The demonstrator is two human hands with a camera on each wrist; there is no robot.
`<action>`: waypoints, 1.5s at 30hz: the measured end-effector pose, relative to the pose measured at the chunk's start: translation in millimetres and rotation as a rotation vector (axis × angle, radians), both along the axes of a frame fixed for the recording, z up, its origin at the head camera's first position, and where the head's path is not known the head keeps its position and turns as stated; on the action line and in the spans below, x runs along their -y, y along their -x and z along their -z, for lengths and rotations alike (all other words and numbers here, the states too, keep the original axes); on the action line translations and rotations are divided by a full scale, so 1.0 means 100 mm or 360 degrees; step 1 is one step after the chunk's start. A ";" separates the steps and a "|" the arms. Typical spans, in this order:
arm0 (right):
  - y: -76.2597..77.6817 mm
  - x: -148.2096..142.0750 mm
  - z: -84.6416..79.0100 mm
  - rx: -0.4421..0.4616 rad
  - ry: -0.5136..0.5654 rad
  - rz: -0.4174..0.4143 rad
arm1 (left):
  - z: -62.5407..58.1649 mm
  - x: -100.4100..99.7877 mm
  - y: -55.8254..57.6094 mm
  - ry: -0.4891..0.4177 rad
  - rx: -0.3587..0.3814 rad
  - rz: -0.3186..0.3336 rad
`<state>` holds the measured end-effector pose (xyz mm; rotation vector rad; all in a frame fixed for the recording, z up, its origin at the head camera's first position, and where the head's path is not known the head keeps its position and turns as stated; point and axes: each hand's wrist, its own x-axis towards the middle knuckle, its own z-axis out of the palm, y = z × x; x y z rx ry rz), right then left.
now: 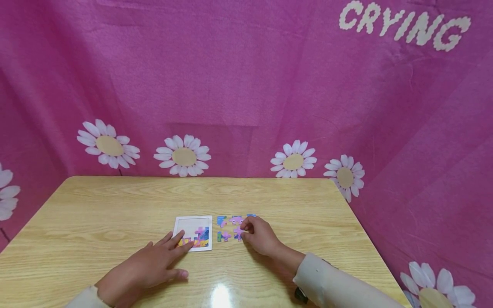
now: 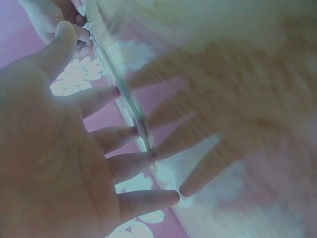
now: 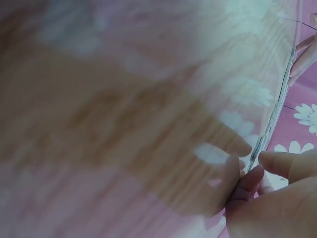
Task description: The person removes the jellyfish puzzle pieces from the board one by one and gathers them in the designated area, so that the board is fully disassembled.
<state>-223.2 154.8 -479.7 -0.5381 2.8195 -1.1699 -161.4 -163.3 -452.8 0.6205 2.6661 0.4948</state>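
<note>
Five loose pieces right of frame (image 1: 210, 235), on table (image 1: 115, 205). Bottom of frame shows a yellow row laid in, plus pink and blue filling up the right side; upper left is bare backing.

Left hand (image 1: 154, 263): fingers straight and spread, lying across frame's lower left corner, thumb out to the side. Right hand (image 1: 262, 237): thumb and index bent toward each other at the pink-purple piece (image 1: 237, 233). Whether it's pinched or just touched, can't tell (right wrist view shows no piece). Also near: eyes piece (image 1: 236, 220), blue piece (image 1: 251, 215) partly behind the hand. Blue-pink piece (image 1: 222, 220) and green-pink piece (image 1: 223, 236) sit nearer the frame.

Doing it well, my call: take the piece by opposite edges, not by a thin tab, and lift straight up so the neighbours don't get nudged. Turn it to match the picture above the frame, bring it in flat beside the filled part, press with one fingertip. Left hand should steady the rim only (fingers over the yellow row hide sockets and could shift what's laid).
</note>
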 end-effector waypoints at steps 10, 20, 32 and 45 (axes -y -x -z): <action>0.02 0.01 -0.02 0.0056 0.0019 0.0008 | -0.04 -0.02 0.00 -0.0007 -0.0027 0.0006; 0.05 0.09 -0.06 0.0081 0.0078 -0.0011 | -0.07 -0.11 0.00 -0.0024 -0.0077 0.0078; 0.07 0.47 -0.12 0.0158 0.0183 -0.0104 | 0.00 -0.20 0.04 0.0017 -0.0176 0.0140; 0.12 0.82 -0.17 0.0067 -0.0058 -0.0173 | -0.01 -0.23 0.04 0.0054 -0.0104 0.0112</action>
